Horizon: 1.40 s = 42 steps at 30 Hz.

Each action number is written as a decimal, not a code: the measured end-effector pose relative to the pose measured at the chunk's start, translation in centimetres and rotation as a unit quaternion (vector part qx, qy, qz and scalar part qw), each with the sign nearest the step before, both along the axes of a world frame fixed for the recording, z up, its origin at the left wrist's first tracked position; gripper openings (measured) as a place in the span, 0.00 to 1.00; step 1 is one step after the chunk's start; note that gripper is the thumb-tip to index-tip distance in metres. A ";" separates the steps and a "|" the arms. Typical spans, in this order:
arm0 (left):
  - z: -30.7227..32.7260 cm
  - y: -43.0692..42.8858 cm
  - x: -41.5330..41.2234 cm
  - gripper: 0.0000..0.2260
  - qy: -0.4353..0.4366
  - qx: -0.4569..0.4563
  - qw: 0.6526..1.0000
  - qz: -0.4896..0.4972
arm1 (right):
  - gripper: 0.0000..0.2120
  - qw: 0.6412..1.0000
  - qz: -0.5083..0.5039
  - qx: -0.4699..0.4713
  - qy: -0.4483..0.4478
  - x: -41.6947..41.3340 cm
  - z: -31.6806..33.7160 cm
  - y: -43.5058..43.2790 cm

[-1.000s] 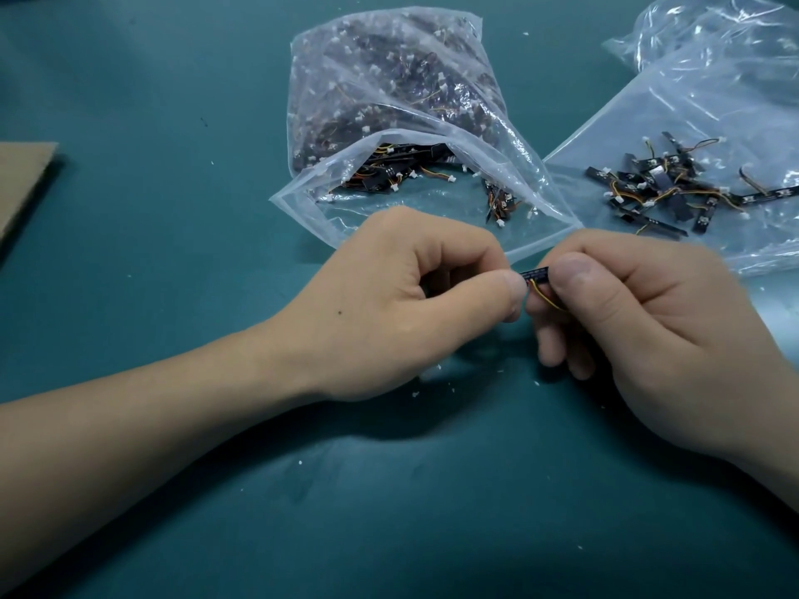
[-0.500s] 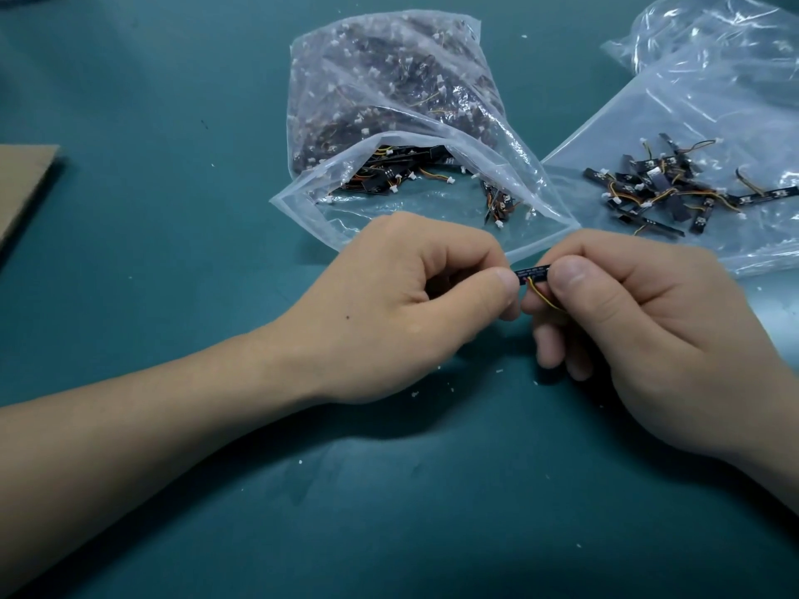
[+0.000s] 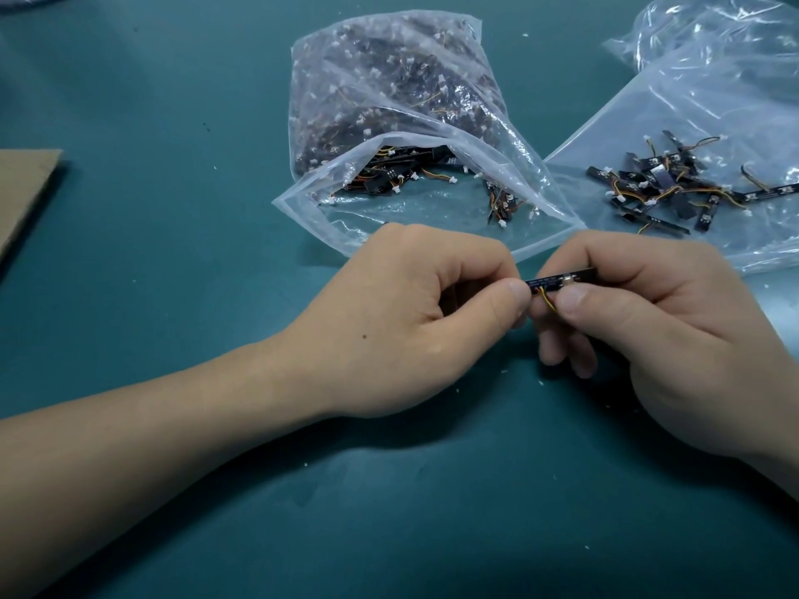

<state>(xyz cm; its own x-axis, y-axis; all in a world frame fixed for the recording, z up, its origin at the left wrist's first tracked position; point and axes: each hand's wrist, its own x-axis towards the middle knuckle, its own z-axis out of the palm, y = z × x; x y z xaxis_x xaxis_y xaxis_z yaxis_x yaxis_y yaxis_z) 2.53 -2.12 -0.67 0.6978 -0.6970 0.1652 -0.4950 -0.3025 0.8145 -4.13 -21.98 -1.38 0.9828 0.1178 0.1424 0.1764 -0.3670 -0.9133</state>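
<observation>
A small black circuit strip (image 3: 557, 281) with a yellow and orange wire hangs between my two hands just above the green mat. My left hand (image 3: 410, 322) pinches its left end between thumb and curled fingers. My right hand (image 3: 657, 339) pinches its right part, thumb on the near side by the wire. Most of the strip's ends are hidden by my fingers.
An open clear bag (image 3: 432, 222) full of the same wired strips lies just beyond my hands. A second clear bag (image 3: 691, 123) at the right carries a loose pile of strips (image 3: 674, 188). A piece of cardboard (image 3: 21, 188) sits at the left edge.
My right hand has shifted slightly rightward along the strip, so more of the black strip shows between the hands. Both hands keep their hold.
</observation>
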 end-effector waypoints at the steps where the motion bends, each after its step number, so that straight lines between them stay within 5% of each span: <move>1: 0.0 0.0 0.0 0.10 -0.005 0.004 1.000 0.000 | 0.11 1.000 -0.004 -0.005 0.000 0.0 0.0 0.0; 13: -0.2 0.0 -0.2 0.10 -0.108 0.014 0.994 0.015 | 0.11 0.999 -0.023 -0.021 -0.006 0.1 -0.1 0.2; 28: -0.1 0.1 0.0 0.10 -0.076 0.030 0.997 0.006 | 0.11 0.999 -0.023 -0.014 -0.019 0.1 -0.1 0.3; 36: 0.0 0.1 0.1 0.12 -0.041 0.042 0.998 0.004 | 0.09 0.986 -0.005 -0.142 -0.086 -0.2 0.1 0.2; 42: -0.1 0.1 0.0 0.13 -0.057 0.052 0.997 -0.001 | 0.09 0.985 -0.009 -0.152 -0.084 -0.3 -0.1 0.3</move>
